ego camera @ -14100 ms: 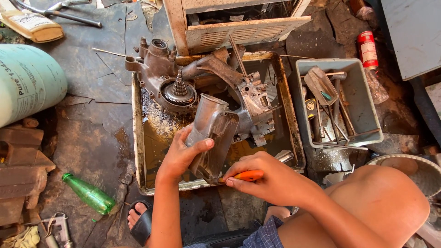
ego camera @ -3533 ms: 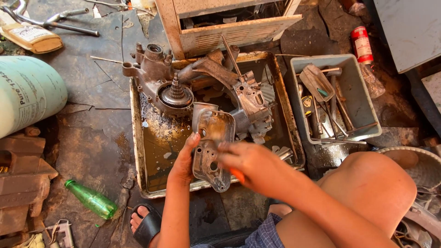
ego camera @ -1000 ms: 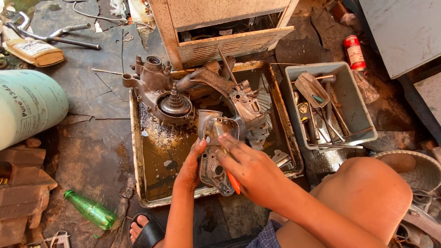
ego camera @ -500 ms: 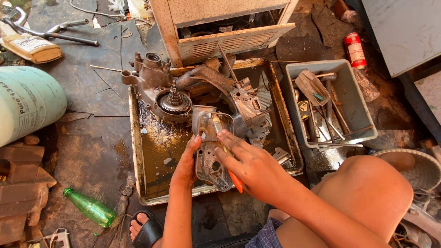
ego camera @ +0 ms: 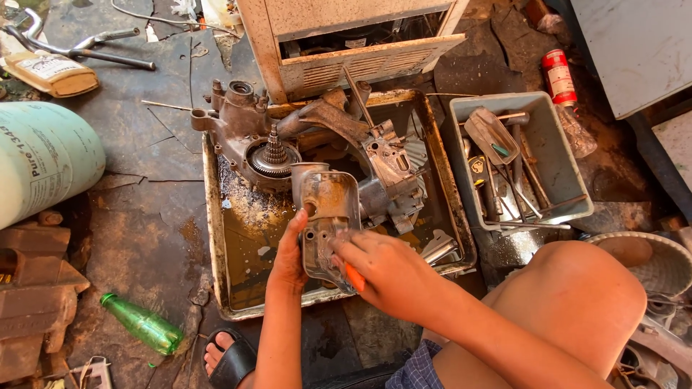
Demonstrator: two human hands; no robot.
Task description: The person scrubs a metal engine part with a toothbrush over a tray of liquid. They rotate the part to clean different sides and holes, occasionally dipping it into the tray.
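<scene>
Left hand (ego camera: 290, 253): palm against the left edge of a metal cover (ego camera: 326, 216), fingers wrapped behind it, holding it upright over the near edge of the metal tray (ego camera: 215, 238). Right hand (ego camera: 386, 268): fist closed round an orange-handled tool (ego camera: 353, 277), fingertips on the cover's lower face. Engine casing (ego camera: 317, 137) at the tray's far edge.

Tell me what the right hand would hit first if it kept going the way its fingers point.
The right hand points up-left and already touches the metal cover held by the left hand. Beyond it lies the engine casing, though depth is unclear.
</scene>
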